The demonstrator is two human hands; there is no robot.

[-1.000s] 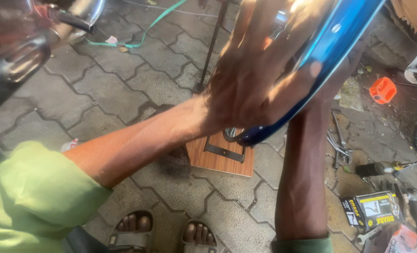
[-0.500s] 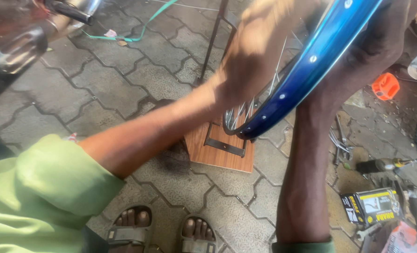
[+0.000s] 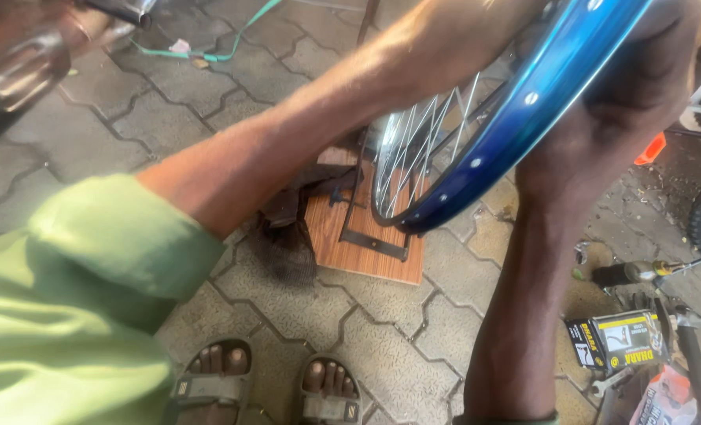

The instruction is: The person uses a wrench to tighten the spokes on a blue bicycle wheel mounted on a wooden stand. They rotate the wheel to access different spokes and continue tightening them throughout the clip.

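Both forearms reach up to a glossy blue metal wheel rim with silver spokes, which is raised above a small brown wooden board with a black metal bracket on the grey paved floor. The 2 hands lie beyond the top edge, so I cannot tell their grip. A yellow-and-black cardboard box sits at right.
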